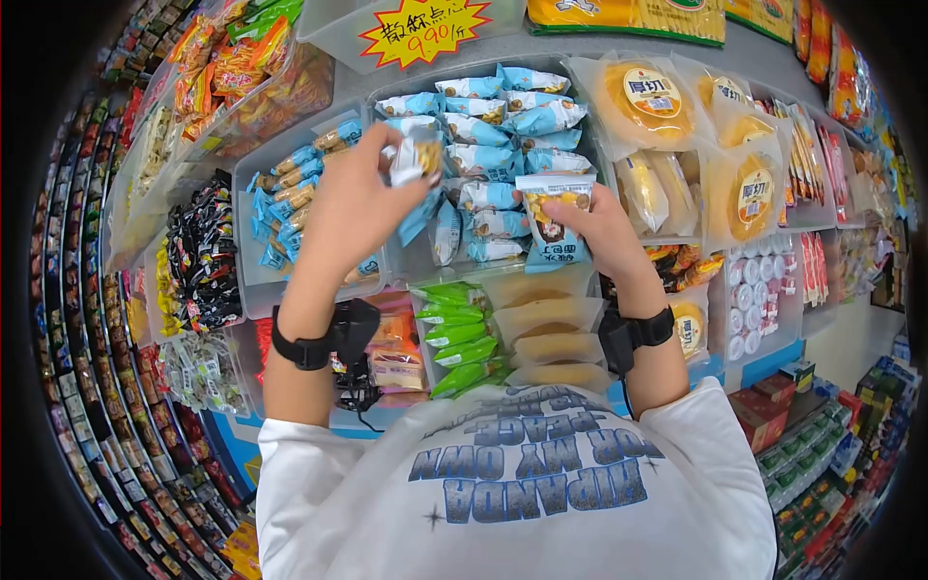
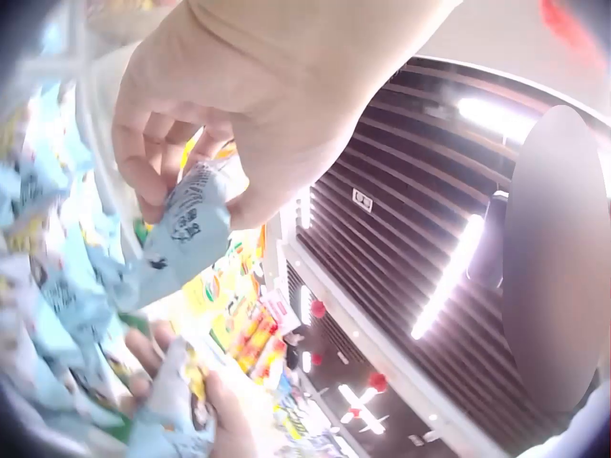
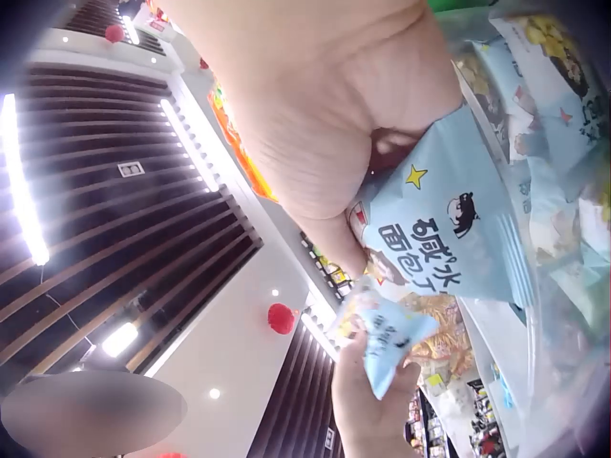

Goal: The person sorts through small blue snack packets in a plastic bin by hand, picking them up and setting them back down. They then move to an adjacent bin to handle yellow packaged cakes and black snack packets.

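Note:
Small blue-and-white snack packets (image 1: 480,159) lie in rows in a clear plastic bin. Above the bin's left part, my left hand (image 1: 362,198) pinches one packet (image 1: 418,162) between thumb and fingers; in the left wrist view the blue end of this packet (image 2: 186,229) hangs below the left hand (image 2: 243,105). My right hand (image 1: 606,232) grips another packet (image 1: 558,215) over the bin's right side, thumb on its front. The right wrist view shows that packet (image 3: 449,215) large, printed with dark characters, beside the right hand (image 3: 334,114).
Left of the bin is one of blue and tan packets (image 1: 290,193). Round cakes in bags (image 1: 650,101) lie to the right. Green packets (image 1: 454,333) and flat tan pastries (image 1: 549,319) are nearer my body. A yellow price sign (image 1: 423,29) stands at the back.

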`<state>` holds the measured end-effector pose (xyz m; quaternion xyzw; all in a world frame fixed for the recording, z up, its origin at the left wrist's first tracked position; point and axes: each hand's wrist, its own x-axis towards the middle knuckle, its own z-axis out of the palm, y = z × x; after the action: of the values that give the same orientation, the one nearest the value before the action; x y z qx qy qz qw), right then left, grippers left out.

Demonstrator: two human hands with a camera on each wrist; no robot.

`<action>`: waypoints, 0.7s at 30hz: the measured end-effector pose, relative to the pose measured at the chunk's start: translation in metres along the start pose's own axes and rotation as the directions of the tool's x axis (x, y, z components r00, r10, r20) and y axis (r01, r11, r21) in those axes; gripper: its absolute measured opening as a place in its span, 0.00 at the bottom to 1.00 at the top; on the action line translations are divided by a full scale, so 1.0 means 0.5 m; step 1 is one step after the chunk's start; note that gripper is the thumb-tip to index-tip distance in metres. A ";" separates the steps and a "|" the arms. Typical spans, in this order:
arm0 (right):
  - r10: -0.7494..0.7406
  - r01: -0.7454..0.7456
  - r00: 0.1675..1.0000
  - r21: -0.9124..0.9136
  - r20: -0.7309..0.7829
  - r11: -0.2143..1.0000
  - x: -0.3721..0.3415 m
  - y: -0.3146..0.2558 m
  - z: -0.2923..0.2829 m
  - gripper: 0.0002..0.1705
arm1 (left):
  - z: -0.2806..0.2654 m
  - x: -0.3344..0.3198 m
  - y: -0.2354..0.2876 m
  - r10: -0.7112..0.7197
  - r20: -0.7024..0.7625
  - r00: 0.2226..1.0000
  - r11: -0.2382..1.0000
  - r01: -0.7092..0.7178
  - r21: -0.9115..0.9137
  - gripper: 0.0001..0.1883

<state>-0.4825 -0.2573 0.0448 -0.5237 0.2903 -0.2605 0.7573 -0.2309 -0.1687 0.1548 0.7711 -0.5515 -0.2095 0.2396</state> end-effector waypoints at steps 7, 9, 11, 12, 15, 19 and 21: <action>0.020 -0.016 0.996 -0.045 0.084 0.999 0.007 0.006 -0.005 0.20 | 0.159 -0.015 -0.124 -0.095 0.193 0.977 0.853 -0.020 0.522 0.21; 0.020 -0.021 0.998 0.011 0.065 1.000 0.004 0.002 -0.006 0.20 | 0.185 -0.002 -0.137 -0.044 0.209 0.977 0.839 -0.078 0.539 0.18; 0.000 -0.004 0.998 0.059 0.067 0.998 0.000 0.002 -0.006 0.21 | 0.195 0.017 -0.145 0.007 0.230 0.973 0.820 -0.137 0.555 0.16; -0.020 0.012 0.997 0.106 0.075 0.994 -0.002 0.002 -0.006 0.21 | 0.192 0.029 -0.146 -0.058 0.325 0.944 0.803 -0.149 0.577 0.13; -0.048 0.040 0.998 0.160 0.050 0.986 -0.008 0.005 -0.008 0.23 | 0.186 0.049 -0.139 -0.220 0.458 0.861 0.806 -0.104 0.582 0.11; -0.064 0.054 0.996 0.168 0.055 0.984 -0.013 0.007 -0.012 0.23 | 0.247 0.065 -0.160 -0.433 0.528 0.731 0.791 0.027 0.611 0.15; -0.050 0.037 0.997 0.215 0.057 0.976 -0.012 0.008 -0.013 0.23 | 0.262 0.072 -0.180 -0.397 0.589 0.704 0.771 -0.092 0.630 0.16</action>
<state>-0.4909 -0.2560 0.0401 -0.4534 0.2254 -0.2904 0.8120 -0.2292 -0.1961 -0.0058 0.7143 -0.5661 -0.3106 -0.2700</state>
